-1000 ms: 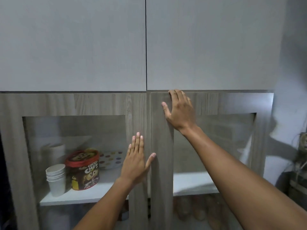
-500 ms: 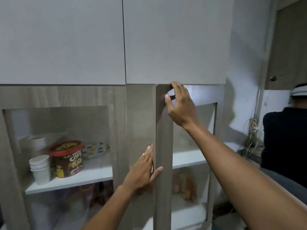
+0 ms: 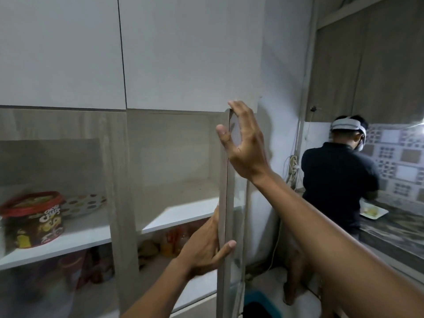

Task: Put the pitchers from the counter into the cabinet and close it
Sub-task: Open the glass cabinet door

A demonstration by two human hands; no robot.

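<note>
The wood-grain cabinet's right glass door (image 3: 223,180) stands swung out toward me, seen edge-on. My left hand (image 3: 202,249) grips its edge low down, thumb on the near side and fingers behind it. My right hand (image 3: 245,145) holds the door's top corner, thumb on one side and fingers on the other. Behind the door is a white shelf (image 3: 179,214). No pitcher shows in this view. The dark counter (image 3: 394,239) runs along the right.
The left compartment holds a red-lidded chocolate cereal tub (image 3: 32,221) and a dotted plate (image 3: 85,204). Bottles and jars sit on the lower shelf (image 3: 169,244). A person (image 3: 337,180) in dark clothes stands at the counter. A blue bin (image 3: 261,304) is on the floor.
The right door has swung from shut to wide open. Both hands moved from flat on the door fronts to gripping its edge. My view has turned to the right.
</note>
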